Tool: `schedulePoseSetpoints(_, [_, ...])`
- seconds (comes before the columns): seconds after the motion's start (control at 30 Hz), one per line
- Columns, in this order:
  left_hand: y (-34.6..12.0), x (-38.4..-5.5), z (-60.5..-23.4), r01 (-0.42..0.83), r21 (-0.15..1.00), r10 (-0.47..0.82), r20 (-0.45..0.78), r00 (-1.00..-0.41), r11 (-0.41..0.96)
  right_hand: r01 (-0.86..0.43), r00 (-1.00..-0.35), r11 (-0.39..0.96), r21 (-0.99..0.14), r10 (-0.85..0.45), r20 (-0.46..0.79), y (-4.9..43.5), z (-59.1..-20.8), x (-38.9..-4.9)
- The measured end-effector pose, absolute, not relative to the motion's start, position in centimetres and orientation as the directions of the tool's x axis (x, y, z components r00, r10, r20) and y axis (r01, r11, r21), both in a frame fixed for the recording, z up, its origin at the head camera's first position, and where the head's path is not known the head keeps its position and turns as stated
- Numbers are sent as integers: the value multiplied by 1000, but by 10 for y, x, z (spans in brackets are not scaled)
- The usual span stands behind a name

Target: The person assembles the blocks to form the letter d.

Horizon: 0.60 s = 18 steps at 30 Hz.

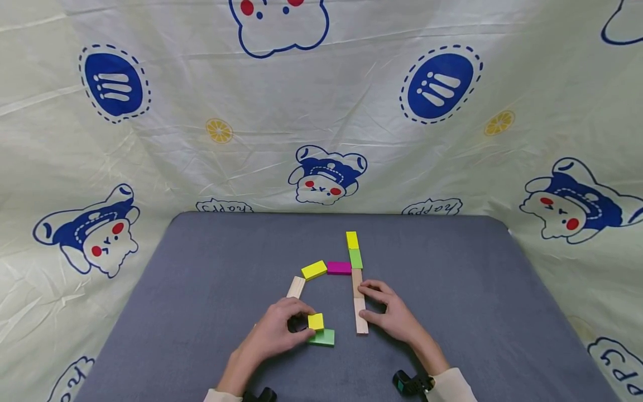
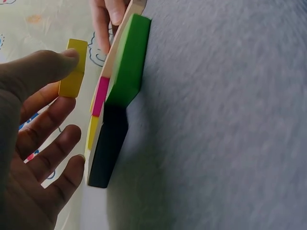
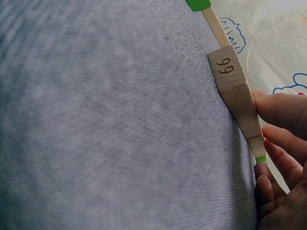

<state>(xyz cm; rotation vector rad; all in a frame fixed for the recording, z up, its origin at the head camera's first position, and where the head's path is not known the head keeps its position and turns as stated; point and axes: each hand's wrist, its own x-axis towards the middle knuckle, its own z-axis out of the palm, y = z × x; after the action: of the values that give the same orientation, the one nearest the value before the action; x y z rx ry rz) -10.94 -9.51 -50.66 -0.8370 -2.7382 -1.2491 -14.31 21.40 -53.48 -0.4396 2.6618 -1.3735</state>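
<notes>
Between thumb and index finger my left hand [image 1: 279,328] pinches a small yellow block [image 2: 73,72], raised above the table. Below it lies a green block [image 1: 325,338]; a dark block [image 2: 110,148] adjoins that one in the left wrist view, mostly covered by the hand in the head view. My right hand [image 1: 394,312] rests its fingertips against the right side of two plain wooden blocks [image 1: 360,316], laid end to end. The nearer one bears the digits "99" or "66" in the right wrist view.
Past the wooden blocks, a light green block [image 1: 355,258] and a yellow block [image 1: 351,240] continue the straight line. A magenta block [image 1: 339,268], a tilted yellow block [image 1: 314,270] and a pale wooden block [image 1: 296,287] curve leftward from it. All lie on a grey tabletop [image 1: 452,257] before a printed cloth.
</notes>
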Motion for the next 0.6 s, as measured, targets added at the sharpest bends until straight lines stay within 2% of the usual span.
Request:
schedulePoseSetpoints(0.17, [-87, -109, -508, 495, 674, 486, 226, -844, 548, -180, -955, 558, -810, -295, 9, 214, -533, -143])
schedulePoseSetpoints(0.43, [-74, -109, -510, 455, 664, 515, 120, -848, 593, -216, -951, 561, -799, -306, 42, 215, -534, -142])
schedulePoseSetpoints(0.6, [-67, -109, -511, 459, 653, 529, 105, -842, 602, -224, -948, 558, -799, -314, 47, 215, -534, -142])
